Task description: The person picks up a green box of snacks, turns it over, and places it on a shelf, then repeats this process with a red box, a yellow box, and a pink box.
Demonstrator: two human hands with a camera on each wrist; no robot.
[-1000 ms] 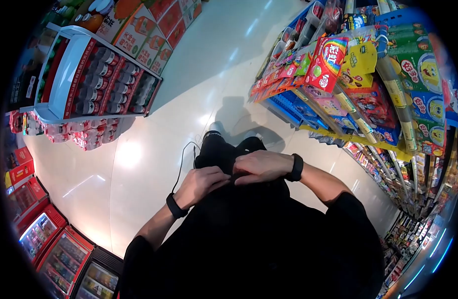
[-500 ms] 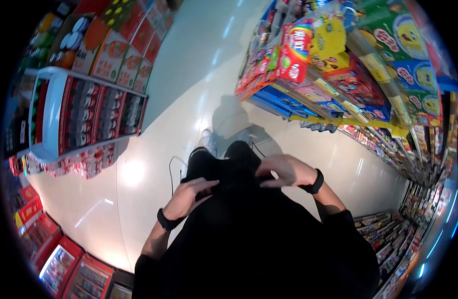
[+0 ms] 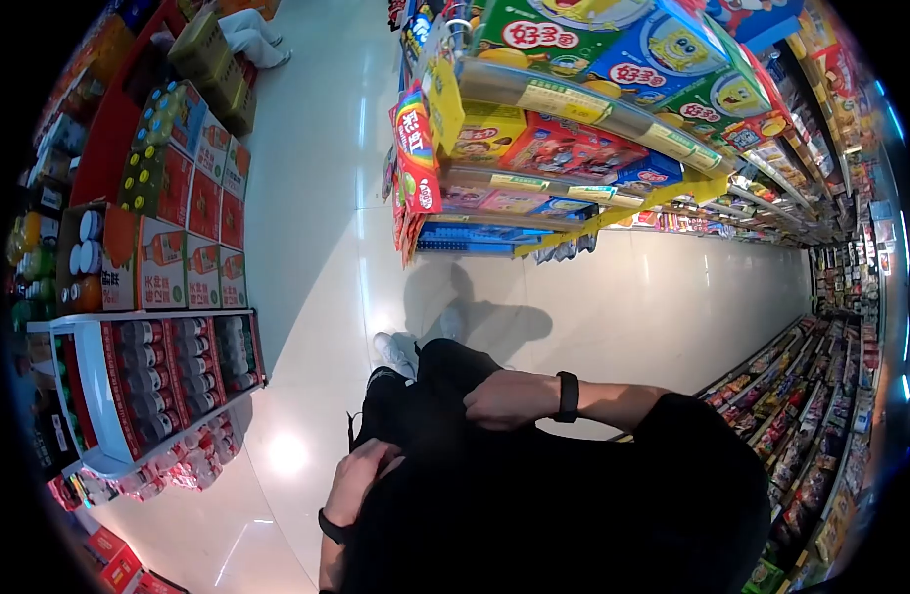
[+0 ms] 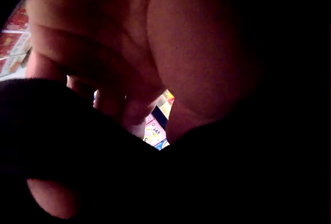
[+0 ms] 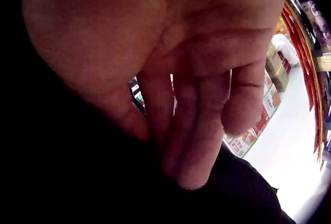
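A black shirt (image 3: pixel 564 505) covers the person's front, above black trousers (image 3: pixel 450 368). At its left side, the left hand (image 3: pixel 352 479) pinches the dark cloth at the waist. Folds of that cloth hide most of its fingertips in the left wrist view, below the palm (image 4: pixel 98 38). Farther right, the right hand (image 3: pixel 510 398) also pinches the shirt's front. In the right wrist view its thumb and index finger meet at the black cloth (image 5: pixel 93 157), while the other fingers (image 5: pixel 199 146) hang bent beside it. Each wrist wears a black band.
A bottle rack (image 3: pixel 183 371) stands at left, with drink cartons (image 3: pixel 205 262) behind it. Ahead and right is a snack shelf (image 3: pixel 574 148) with a hanging red candy bag (image 3: pixel 415 148). Pale floor (image 3: pixel 316 287) runs between. Another person's legs (image 3: pixel 252 40) show far off.
The view has swung right, so the snack shelf moved left across it and more aisle shows. The hands moved apart from the middle of the waist, staying at the shirt.
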